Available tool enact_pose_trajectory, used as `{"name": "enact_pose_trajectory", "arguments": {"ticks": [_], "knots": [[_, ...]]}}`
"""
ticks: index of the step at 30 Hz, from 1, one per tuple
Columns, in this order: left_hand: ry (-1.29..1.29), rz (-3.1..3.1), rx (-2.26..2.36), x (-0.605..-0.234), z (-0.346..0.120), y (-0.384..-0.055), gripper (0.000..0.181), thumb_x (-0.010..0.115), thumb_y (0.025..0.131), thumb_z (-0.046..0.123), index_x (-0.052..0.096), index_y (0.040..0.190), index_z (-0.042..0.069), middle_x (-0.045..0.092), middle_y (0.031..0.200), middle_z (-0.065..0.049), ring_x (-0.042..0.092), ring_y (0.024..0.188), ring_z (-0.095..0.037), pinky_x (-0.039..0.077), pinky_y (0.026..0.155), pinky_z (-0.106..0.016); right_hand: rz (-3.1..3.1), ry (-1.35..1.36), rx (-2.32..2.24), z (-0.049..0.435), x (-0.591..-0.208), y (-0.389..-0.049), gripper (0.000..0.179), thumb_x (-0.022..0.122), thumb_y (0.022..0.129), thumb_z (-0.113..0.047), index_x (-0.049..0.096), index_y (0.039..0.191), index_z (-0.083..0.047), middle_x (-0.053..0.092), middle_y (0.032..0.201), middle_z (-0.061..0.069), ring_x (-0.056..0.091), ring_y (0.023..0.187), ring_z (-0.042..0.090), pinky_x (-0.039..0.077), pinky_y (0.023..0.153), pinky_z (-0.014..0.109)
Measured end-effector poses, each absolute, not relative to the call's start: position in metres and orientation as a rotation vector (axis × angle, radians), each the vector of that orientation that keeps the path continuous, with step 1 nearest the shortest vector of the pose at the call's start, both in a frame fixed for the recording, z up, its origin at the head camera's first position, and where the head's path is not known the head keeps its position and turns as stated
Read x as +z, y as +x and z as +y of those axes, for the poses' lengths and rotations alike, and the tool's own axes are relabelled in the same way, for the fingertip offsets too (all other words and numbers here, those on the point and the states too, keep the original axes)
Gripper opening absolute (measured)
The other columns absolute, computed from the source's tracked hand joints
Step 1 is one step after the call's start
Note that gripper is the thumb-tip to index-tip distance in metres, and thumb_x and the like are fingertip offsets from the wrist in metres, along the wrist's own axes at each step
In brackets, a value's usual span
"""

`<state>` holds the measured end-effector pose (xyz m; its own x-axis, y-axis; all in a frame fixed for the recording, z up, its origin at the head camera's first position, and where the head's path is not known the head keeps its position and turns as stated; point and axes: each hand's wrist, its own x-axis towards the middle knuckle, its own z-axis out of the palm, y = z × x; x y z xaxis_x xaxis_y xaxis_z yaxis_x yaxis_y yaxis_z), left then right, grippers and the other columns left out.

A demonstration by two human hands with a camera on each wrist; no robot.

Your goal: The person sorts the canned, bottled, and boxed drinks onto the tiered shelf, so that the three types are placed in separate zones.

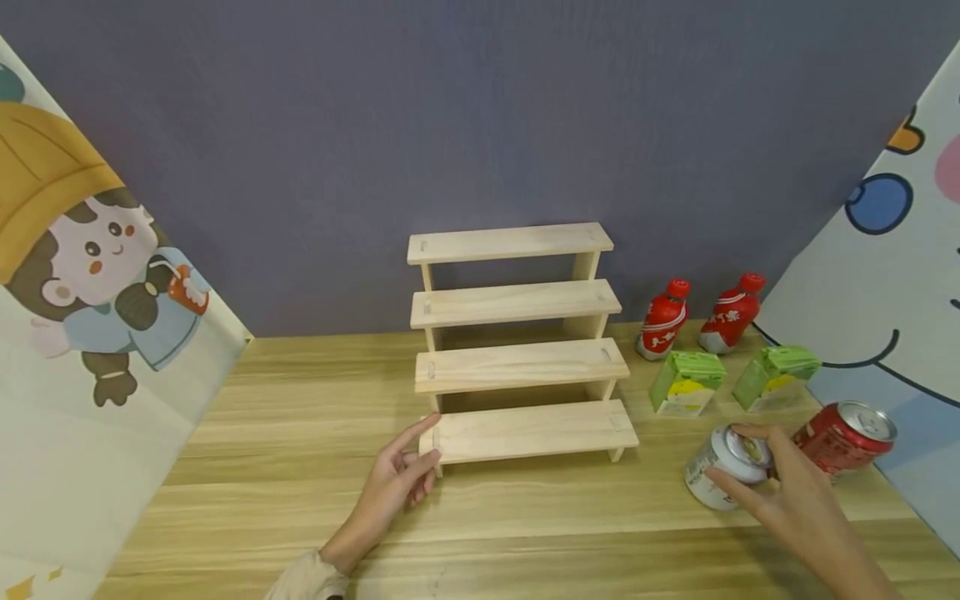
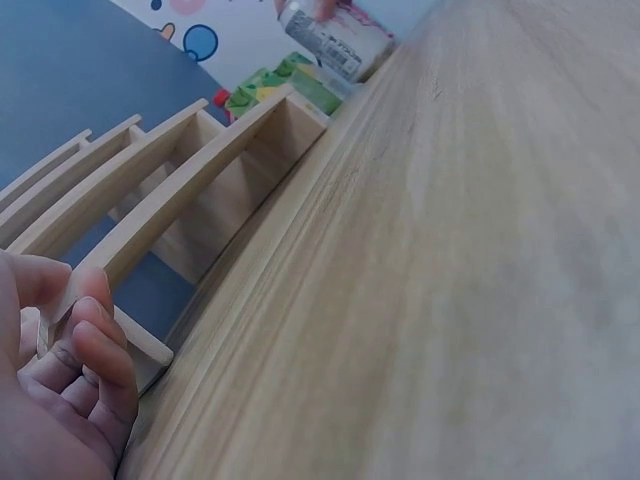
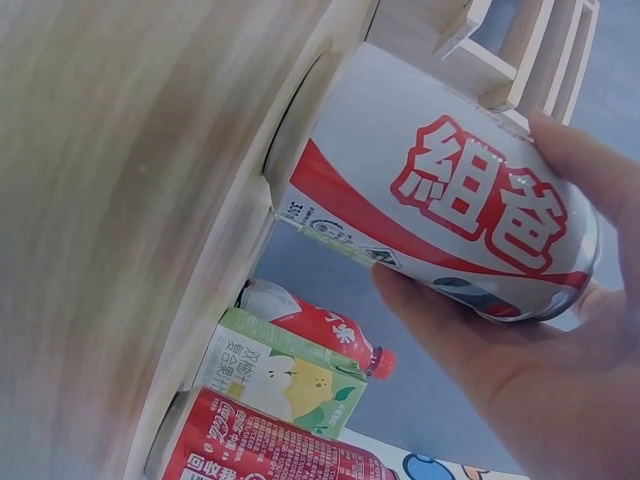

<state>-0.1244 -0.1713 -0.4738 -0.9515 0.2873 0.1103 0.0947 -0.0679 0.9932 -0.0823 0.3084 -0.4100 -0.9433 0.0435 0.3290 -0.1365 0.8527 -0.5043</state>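
My left hand (image 1: 393, 479) grips the left end of the lowest board of a four-tier wooden step shelf (image 1: 532, 432). In the left wrist view its fingers (image 2: 100, 350) curl about the board's end. On the right, my right hand (image 1: 802, 496) holds a white drink can (image 1: 708, 475) near its top, thumb and fingers on opposite sides. Close up in the right wrist view, the can (image 3: 400, 170) shows a red band and red-outlined characters, its base close over the wooden table. Just beyond that hand stands a red cola can (image 1: 832, 442), partly hidden by it in the head view.
Two green juice cartons (image 1: 686, 383) (image 1: 776, 379) stand behind the cans. Farther back are two red-wrapped bottles (image 1: 663, 321) (image 1: 731, 317) with red caps. A dark wall (image 1: 337, 167) rises behind the shelf, and printed panels flank the wooden table (image 1: 300, 417).
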Motion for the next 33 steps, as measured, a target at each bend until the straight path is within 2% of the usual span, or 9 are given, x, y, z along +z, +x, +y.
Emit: {"name": "enact_pose_trajectory", "arguments": {"ticks": [3,8,14,24,33], "knots": [[0.409,2.031,2.16,-0.473,-0.172,-0.124,0.056,0.056,0.102,0.014,0.035,0.153,0.008,0.06,0.062,0.0,0.049,0.05,-0.005,0.039,0.045,-0.015,-2.695,0.122,0.781,0.311,-0.412,-0.083,0.069,0.091,0.073,-0.024,0.05,0.124,-0.003,0.06,0.117,0.023,0.045,0.093,-0.012,0.049,0.059,0.018],[0.448,1.976,2.16,-0.47,-0.173,-0.124,0.056,0.054,0.103,0.012,0.032,0.154,0.006,0.062,0.065,0.001,0.05,0.052,-0.005,0.04,0.047,-0.015,-2.691,0.212,0.806,0.315,-0.415,-0.081,0.071,0.091,0.071,-0.013,0.047,0.126,-0.001,0.056,0.123,0.024,0.033,0.1,-0.023,0.044,0.065,0.008],[0.474,1.976,2.158,-0.469,-0.175,-0.125,0.056,0.053,0.103,0.011,0.031,0.154,0.005,0.062,0.065,0.001,0.05,0.052,-0.005,0.039,0.047,-0.016,-2.697,0.219,0.828,0.315,-0.413,-0.081,0.07,0.089,0.075,-0.016,0.046,0.129,-0.002,0.056,0.124,0.023,0.036,0.099,-0.02,0.042,0.068,0.003],[0.483,1.984,2.15,-0.469,-0.179,-0.125,0.056,0.052,0.104,0.012,0.03,0.155,0.006,0.062,0.065,0.001,0.049,0.052,-0.004,0.039,0.048,-0.016,-2.635,0.265,0.813,0.311,-0.41,-0.086,0.067,0.089,0.075,-0.019,0.052,0.128,-0.002,0.061,0.12,0.021,0.038,0.098,-0.021,0.043,0.069,0.003],[0.48,1.949,2.187,-0.471,-0.175,-0.124,0.056,0.054,0.103,0.011,0.031,0.154,0.006,0.062,0.064,0.001,0.049,0.052,-0.004,0.039,0.047,-0.015,-2.554,0.32,0.726,0.302,-0.406,-0.084,0.068,0.094,0.066,-0.016,0.06,0.125,-0.008,0.067,0.116,0.016,0.047,0.092,-0.017,0.044,0.066,0.004]]}}
